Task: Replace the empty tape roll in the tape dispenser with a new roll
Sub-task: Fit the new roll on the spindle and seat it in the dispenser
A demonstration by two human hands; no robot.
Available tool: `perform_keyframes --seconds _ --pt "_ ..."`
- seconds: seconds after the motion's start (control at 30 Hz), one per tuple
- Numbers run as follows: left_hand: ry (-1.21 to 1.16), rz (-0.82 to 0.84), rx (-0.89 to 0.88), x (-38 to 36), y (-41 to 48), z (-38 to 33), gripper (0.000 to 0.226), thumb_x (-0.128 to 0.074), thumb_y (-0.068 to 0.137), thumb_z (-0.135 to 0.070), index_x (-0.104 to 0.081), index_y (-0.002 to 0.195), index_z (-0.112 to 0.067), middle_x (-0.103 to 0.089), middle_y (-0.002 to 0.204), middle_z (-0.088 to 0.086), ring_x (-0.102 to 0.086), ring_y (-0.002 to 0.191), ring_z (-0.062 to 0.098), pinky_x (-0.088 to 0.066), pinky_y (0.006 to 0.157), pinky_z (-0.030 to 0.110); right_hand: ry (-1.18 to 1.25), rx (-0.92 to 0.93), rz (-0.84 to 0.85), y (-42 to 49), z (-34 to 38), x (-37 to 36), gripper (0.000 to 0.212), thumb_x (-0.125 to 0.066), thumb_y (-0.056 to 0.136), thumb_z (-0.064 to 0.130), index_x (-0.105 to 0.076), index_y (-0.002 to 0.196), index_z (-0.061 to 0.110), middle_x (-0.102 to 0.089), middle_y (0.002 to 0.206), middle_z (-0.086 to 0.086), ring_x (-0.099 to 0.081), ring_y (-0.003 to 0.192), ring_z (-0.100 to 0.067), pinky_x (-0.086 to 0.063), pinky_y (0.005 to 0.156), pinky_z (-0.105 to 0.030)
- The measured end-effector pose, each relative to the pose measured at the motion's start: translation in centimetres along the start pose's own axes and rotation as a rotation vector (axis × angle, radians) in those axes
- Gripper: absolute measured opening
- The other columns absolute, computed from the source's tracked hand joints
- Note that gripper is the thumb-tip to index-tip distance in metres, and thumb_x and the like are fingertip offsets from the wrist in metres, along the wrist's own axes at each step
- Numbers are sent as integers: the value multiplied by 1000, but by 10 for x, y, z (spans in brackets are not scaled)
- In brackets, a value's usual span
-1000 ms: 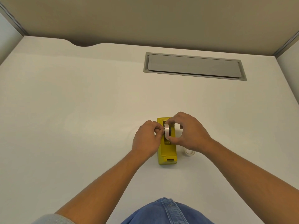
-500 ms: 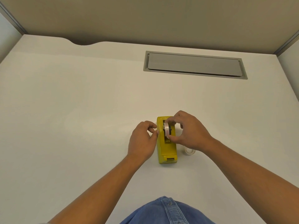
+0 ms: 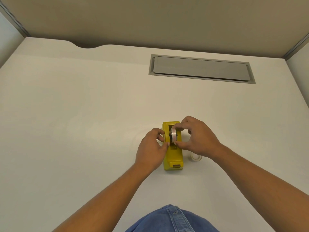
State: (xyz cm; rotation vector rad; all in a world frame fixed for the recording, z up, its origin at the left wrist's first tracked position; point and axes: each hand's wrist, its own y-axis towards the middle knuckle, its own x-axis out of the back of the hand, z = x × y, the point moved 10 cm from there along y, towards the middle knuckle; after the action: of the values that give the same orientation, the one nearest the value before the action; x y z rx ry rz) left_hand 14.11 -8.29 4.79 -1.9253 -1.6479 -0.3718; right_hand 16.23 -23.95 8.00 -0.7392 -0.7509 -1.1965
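A yellow tape dispenser [image 3: 173, 156] stands on the white desk [image 3: 83, 131], its cutter end toward me. A roll of tape [image 3: 173, 135] on a dark hub sits upright in the dispenser's slot. My right hand [image 3: 199, 136] pinches this roll from the right, thumb at its near edge and fingers over its top. My left hand [image 3: 150, 151] rests against the dispenser's left side, fingers curled, thumb tip touching the yellow body near the slot. A second small, pale ring of tape [image 3: 196, 157] lies flat on the desk right of the dispenser, partly hidden under my right wrist.
A grey rectangular cable hatch [image 3: 200, 68] is set into the desk at the back right. Partition walls [image 3: 150, 19] close the desk at the back and both sides. My denim-clad lap [image 3: 170, 220] shows at the bottom edge.
My left hand has let go of the roll's left side and dropped back against the dispenser body. My right hand stays on the roll, which sits a little lower in the slot.
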Motion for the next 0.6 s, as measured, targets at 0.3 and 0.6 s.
perform_keyframes --seconds 0.3,0.6 --pt "20 -1 -3 -1 2 1 33 -70 84 -27 -52 111 -31 -59 95 -10 -59 76 15 -55 71 31 -88 14 17 0 3 -2 51 -75 65 51 -66 113 36 -52 95 16 -51 80 -5 -40 62 -23" --pt "39 3 -11 -1 4 3 34 -71 82 -29 -51 109 -33 -56 92 -14 -56 74 12 -52 69 28 -116 -16 34 -2 2 -5 59 -78 65 50 -61 120 40 -49 97 15 -51 83 -7 -34 59 -18"
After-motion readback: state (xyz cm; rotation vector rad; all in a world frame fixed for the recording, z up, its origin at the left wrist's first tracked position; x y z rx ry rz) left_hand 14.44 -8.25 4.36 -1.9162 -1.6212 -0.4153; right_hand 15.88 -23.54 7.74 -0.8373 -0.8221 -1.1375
